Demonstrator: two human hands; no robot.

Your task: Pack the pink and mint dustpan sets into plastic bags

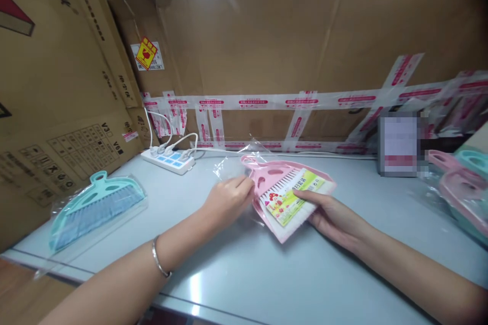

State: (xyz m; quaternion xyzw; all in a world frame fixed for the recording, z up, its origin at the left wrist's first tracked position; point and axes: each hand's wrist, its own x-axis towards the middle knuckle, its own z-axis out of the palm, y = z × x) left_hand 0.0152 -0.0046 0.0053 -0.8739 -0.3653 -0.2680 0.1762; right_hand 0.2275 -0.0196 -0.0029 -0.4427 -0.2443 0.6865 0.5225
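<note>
A pink dustpan [271,170] with a white-bristled brush [299,221] nested in it is tilted above the grey table. On the brush lies a yellow-green label card [284,202] with a red mushroom picture. My right hand [330,216] grips the dustpan's right side, thumb on the card, other fingers underneath. My left hand [232,195] is closed at the dustpan's left edge, pinching a clear plastic bag [224,165]. The bag spreads crumpled round the handle end; how much of the dustpan it covers is hard to make out.
At the left lies a bagged teal dustpan with brush [97,208]. Several pink and teal dustpans [463,188] are at the right edge. A white power strip [168,158] with plugged cables and a partly blurred upright screen-like object [398,144] stand before a large taped cardboard box [247,51].
</note>
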